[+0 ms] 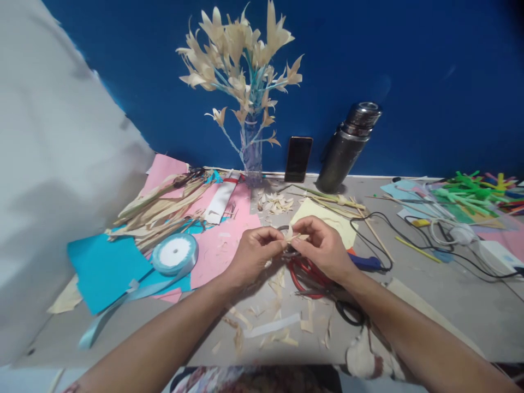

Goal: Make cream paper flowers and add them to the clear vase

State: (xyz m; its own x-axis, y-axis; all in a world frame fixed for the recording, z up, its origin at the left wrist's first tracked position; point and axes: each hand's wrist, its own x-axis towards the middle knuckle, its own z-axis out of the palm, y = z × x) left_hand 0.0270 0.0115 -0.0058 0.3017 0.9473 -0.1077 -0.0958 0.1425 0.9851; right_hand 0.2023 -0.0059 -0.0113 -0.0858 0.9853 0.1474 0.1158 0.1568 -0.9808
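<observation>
Between my two hands, over the middle of the table, is a small cream flower (295, 238) made of pointed husk-like petals. My left hand (258, 252) pinches its left side with thumb and forefinger. From the right, my right hand (321, 245) has its fingertips closed on the same flower. Red-handled pliers or cutters (303, 277) lie under my right hand, partly hidden by it. Black-handled scissors (350, 314) rest below my right wrist. Cream scraps and a white strip (273, 326) are scattered on the tabletop below my hands.
A clear vase (252, 158) of cream flowers stands at the back wall, beside a phone (298, 159) and a dark flask (347, 147). Left are dried husks (164, 210), coloured paper and a ribbon roll (174, 254). Cables (421, 234) and green pipe cleaners (466, 191) lie right.
</observation>
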